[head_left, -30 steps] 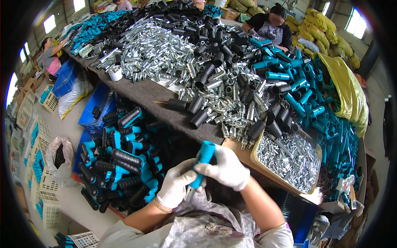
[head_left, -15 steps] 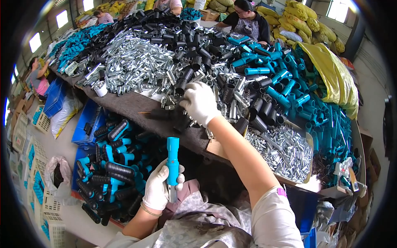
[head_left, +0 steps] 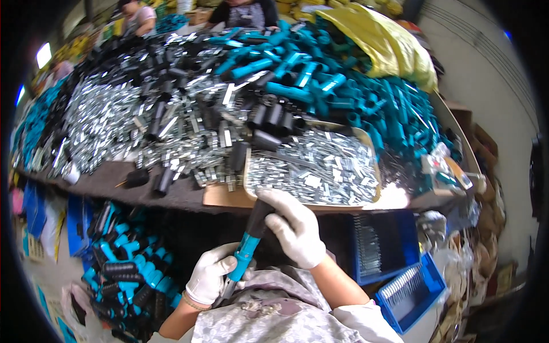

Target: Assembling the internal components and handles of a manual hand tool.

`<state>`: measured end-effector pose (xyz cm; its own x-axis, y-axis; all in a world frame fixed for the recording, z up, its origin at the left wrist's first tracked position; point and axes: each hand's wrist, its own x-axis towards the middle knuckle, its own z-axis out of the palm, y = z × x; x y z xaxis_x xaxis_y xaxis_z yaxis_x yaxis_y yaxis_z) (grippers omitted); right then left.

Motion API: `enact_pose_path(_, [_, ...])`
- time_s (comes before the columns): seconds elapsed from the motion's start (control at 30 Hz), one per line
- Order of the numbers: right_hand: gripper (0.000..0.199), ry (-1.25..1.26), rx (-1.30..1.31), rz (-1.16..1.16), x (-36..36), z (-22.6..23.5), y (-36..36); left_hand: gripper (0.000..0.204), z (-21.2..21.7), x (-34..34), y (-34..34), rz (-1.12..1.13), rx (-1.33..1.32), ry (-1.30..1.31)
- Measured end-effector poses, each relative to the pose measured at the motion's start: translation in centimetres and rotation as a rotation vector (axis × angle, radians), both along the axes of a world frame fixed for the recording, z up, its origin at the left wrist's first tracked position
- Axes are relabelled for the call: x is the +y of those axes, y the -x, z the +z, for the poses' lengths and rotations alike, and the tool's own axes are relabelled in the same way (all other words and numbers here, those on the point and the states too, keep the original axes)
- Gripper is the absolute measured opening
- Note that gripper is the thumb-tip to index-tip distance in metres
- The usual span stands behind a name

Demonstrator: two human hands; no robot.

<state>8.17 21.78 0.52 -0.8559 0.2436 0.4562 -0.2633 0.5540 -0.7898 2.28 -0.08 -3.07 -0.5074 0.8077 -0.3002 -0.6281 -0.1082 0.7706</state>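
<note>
My left hand, in a white glove, is closed around a teal plastic tube with a metal piece at its lower end. The tube leans, its top away from me. At its upper end is a black sleeve, gripped between the thumb and fingers of my right hand, also gloved in white. How far the sleeve sits over the tube cannot be made out. Beyond my right hand, a shallow tray on the table holds many small metal pins.
Silver metal parts, black sleeves and teal tubes cover the table. Finished-looking teal pieces with black grips are heaped at lower left. Two blue bins stand at lower right. A co-worker is across the table.
My right hand has come back from the pile to the top of the teal tube, now with a black sleeve. The tube tilts more, and the view has swung right.
</note>
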Motion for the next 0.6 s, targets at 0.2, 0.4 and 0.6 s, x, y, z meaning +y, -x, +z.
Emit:
enact_pose_path(0.2, [0.066, 0.003, 0.038, 0.000, -0.5, -2.6, -4.0, 0.062, 0.1, 3.1, -0.9, -0.098, -0.042, 0.010])
enact_pose_path(0.4, [0.062, -0.039, 0.126, -0.104, -0.3, -2.7, -5.2, 0.074, 1.8, 5.7, -0.8, -0.150, 0.413, 0.118])
enact_pose_path(0.6, [0.046, -0.156, 0.005, 0.018, 2.0, 0.8, -6.2, 0.079, 0.8, 7.2, -1.9, 0.027, 0.954, 0.109])
